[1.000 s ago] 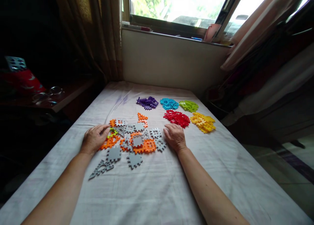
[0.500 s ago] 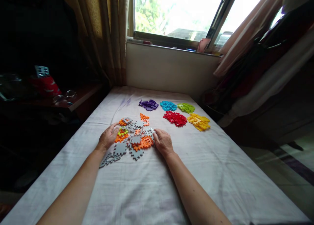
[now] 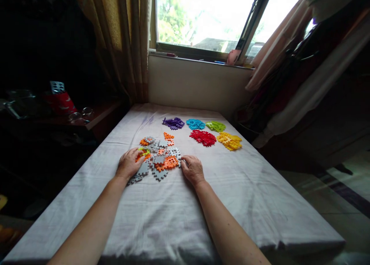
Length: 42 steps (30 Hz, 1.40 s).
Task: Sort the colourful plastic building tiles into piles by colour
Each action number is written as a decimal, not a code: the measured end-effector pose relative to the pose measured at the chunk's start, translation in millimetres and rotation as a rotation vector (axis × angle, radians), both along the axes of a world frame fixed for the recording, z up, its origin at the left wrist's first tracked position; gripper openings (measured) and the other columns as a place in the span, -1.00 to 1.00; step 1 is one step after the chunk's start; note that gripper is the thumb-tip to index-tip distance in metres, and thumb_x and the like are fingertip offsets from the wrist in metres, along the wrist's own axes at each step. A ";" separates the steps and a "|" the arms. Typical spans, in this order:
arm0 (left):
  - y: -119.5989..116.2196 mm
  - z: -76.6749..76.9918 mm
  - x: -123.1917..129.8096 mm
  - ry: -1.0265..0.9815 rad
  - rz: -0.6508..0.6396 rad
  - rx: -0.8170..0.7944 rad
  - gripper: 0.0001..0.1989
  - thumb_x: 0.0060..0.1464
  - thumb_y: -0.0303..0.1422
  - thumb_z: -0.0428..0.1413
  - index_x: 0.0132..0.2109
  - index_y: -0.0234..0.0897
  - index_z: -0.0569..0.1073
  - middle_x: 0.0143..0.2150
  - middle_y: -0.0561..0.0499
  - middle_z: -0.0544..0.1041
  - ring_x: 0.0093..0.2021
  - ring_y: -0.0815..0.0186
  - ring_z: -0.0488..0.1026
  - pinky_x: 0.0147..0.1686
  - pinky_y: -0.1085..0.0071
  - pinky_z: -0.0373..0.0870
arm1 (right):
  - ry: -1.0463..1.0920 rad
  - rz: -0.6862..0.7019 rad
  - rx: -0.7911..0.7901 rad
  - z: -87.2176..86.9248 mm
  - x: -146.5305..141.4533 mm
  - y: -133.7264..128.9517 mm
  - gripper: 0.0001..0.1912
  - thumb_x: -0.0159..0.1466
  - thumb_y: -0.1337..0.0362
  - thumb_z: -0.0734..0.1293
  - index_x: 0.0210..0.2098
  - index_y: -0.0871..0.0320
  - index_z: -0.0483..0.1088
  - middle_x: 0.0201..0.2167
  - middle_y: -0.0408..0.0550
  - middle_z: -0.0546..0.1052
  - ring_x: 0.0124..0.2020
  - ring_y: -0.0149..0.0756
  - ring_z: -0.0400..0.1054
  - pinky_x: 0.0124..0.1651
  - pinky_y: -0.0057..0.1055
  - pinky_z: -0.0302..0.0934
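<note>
A mixed pile of grey and orange interlocking plastic pieces [image 3: 158, 159] with toothed edges lies on the cloth-covered table [image 3: 162, 218]. My left hand [image 3: 129, 165] rests on the pile's left side, fingers apart, partly covering grey and orange pieces. Close to its fingertips is a lime-green piece [image 3: 145, 152] among the orange ones. At the pile's right edge, my right hand [image 3: 193, 168] lies with its fingers loosely bent and thumb apart, beside a light-grey grid piece [image 3: 174, 152]. No piece shows gripped in either hand.
Sorted heaps lie farther back: purple pieces [image 3: 174, 123], blue pieces [image 3: 195, 124], green pieces [image 3: 216, 126], red pieces [image 3: 202, 138] and yellow pieces [image 3: 229, 141]. A window [image 3: 199, 18] is behind. Hanging clothes [image 3: 289, 91] are at right; a dark side table [image 3: 101, 114] with glasses stands left.
My left hand has shifted right and nearer, from the pile's edge onto its left pieces, covering some grey ones. My right hand stays beside the pile. The view has tilted slightly.
</note>
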<state>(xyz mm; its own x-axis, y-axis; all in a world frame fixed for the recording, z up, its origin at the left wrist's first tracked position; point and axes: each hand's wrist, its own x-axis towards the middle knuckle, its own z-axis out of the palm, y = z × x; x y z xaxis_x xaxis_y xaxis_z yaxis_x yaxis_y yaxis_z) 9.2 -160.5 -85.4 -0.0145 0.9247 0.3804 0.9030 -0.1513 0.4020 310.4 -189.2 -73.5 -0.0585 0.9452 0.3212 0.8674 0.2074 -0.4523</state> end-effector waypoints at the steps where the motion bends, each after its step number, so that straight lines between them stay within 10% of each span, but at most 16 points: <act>1: 0.4 -0.3 0.0 -0.009 0.007 0.004 -0.69 0.11 -0.14 0.06 -0.15 -0.16 0.60 0.18 -0.13 0.54 0.19 0.09 0.46 0.23 0.14 0.34 | 0.004 0.000 -0.003 0.7 -0.3 -0.9 -0.74 0.31 0.33 0.29 -0.10 0.02 0.58 -0.01 -0.09 0.62 0.05 -0.22 0.45 0.15 -0.30 0.23; 11: -10.4 21.8 0.4 -0.270 0.013 0.292 -0.76 0.19 -0.15 0.05 -0.18 -0.17 0.52 0.14 -0.11 0.55 0.16 0.15 0.48 0.22 0.17 0.37 | 0.084 -0.056 0.079 -0.2 0.9 2.2 -0.70 0.29 0.38 0.26 -0.09 0.06 0.58 -0.05 -0.02 0.63 0.01 -0.22 0.47 0.13 -0.30 0.28; 24: -17.4 27.5 90.7 -0.107 -0.561 0.295 -0.76 0.32 -0.23 0.01 -0.04 -0.10 0.55 0.21 -0.10 0.50 0.18 0.17 0.48 0.15 0.16 0.46 | 0.900 0.179 -0.173 9.6 -33.9 30.3 -0.58 0.14 0.08 0.47 -0.03 0.07 0.51 -0.47 -0.23 0.57 -0.43 -0.34 0.47 -0.31 -0.42 0.38; 32: -21.8 25.5 84.2 -0.140 -0.491 0.287 -0.75 0.31 -0.22 0.02 0.00 -0.17 0.51 0.22 -0.13 0.49 0.21 0.17 0.46 0.20 0.17 0.42 | 1.118 0.149 -0.248 4.7 -21.6 37.0 -0.68 0.12 0.12 0.43 -0.16 0.11 0.50 -0.46 -0.14 0.60 -0.38 -0.31 0.52 -0.33 -0.44 0.40; 42: -2.0 22.9 22.1 -0.169 -0.197 0.418 -0.75 0.29 -0.22 0.03 -0.01 -0.16 0.52 0.12 -0.06 0.56 0.10 0.17 0.53 0.15 0.20 0.46 | 0.932 -0.134 -0.240 56.0 53.9 104.5 -0.96 0.08 0.43 0.40 -0.43 0.22 0.47 -0.56 -0.14 0.51 -0.58 -0.44 0.33 -0.57 -0.56 0.21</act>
